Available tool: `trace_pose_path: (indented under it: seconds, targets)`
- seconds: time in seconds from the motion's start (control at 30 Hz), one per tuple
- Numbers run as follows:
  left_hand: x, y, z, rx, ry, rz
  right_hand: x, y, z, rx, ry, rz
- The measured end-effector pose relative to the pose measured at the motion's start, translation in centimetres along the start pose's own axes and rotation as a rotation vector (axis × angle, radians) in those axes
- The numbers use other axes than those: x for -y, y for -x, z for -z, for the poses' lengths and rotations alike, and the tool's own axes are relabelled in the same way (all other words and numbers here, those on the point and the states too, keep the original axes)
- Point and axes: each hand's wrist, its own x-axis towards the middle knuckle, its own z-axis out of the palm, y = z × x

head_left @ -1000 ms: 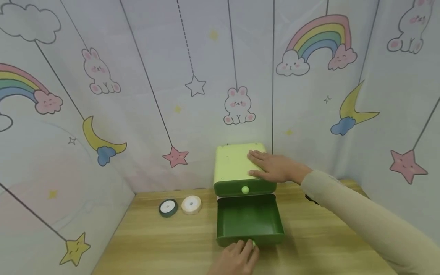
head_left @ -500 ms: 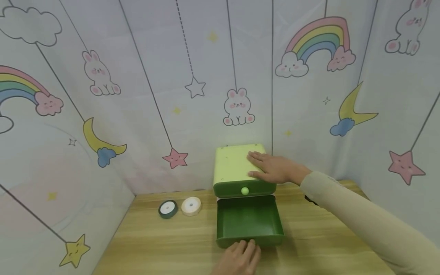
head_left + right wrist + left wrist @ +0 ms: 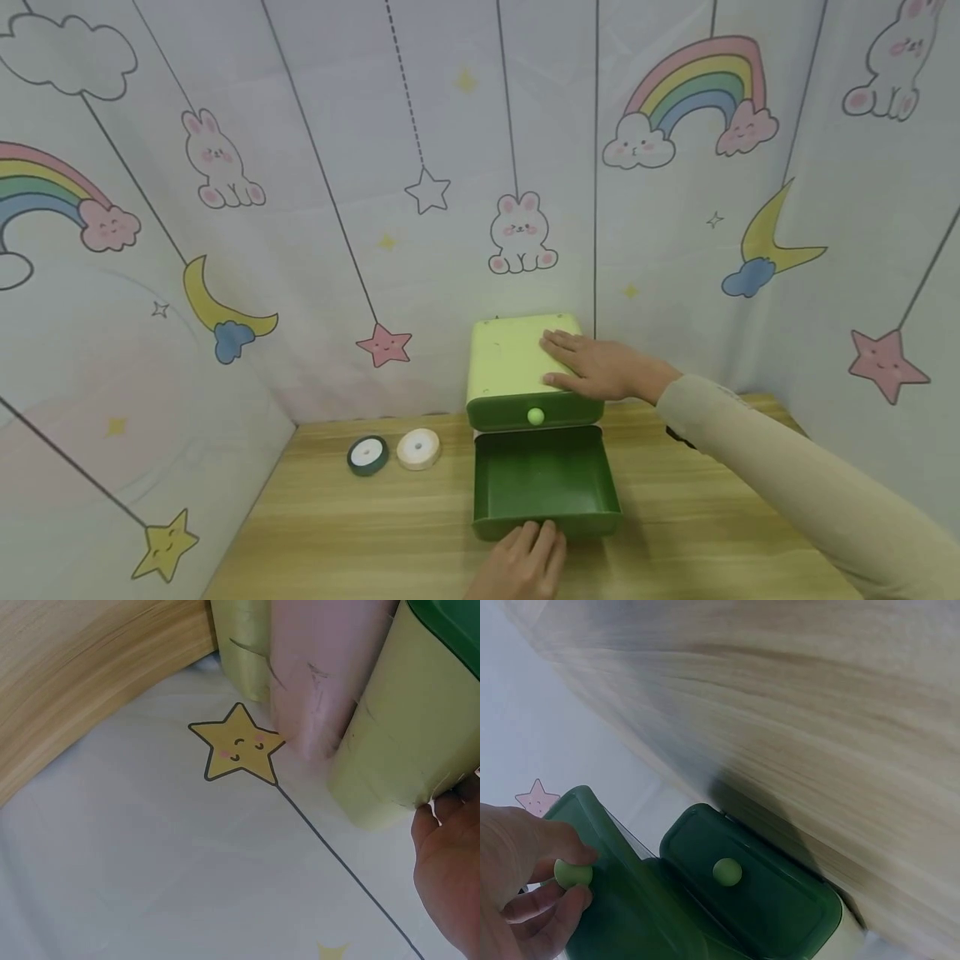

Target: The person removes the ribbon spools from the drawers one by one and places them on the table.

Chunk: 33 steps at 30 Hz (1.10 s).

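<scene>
A small cabinet with a light-green top (image 3: 506, 358) stands against the back wall, its dark-green drawer (image 3: 543, 475) pulled out and with nothing inside. At the front of that drawer is my left hand (image 3: 521, 562). Thumb and fingers pinch the round green knob (image 3: 574, 875) in the left wrist view; the knob is hidden in the head view. My right hand (image 3: 603, 367) lies flat on the cabinet's top, fingers straight. The right wrist view catches part of the right hand (image 3: 450, 862) against the light-green casing (image 3: 390, 735).
Two ribbon rolls lie left of the cabinet: a dark-green roll (image 3: 367, 455) and a cream roll (image 3: 418, 449). Above the open drawer, a closed drawer front (image 3: 502, 414) has its own knob (image 3: 536, 416). The wooden table (image 3: 360, 533) meets a printed cloth wall (image 3: 315, 250).
The left fingers have shifted slightly over the knob, which no longer shows in the head view. The drawer and the right hand stay put.
</scene>
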Motion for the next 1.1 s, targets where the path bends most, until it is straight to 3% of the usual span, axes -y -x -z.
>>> trace_pose_path:
  seconds: [0.37,0.73,0.9,1.1]
  targets:
    - [0.0,0.0,0.1,-0.013,0.002,0.004,0.2,0.1,0.0,-0.003,-0.012,0.005]
    - [1.3,-1.1,0.5,-0.165,-0.117,-0.035,0.2,0.2,0.0,-0.008,-0.008,-0.001]
    - [1.6,-1.2,0.7,-0.13,-0.096,-0.031,0.3,0.2,0.0,-0.008,0.002,0.0]
    - [2.1,-1.6,1.3,-0.136,-0.086,-0.032,0.4,0.2,0.0,-0.005,0.0,-0.004]
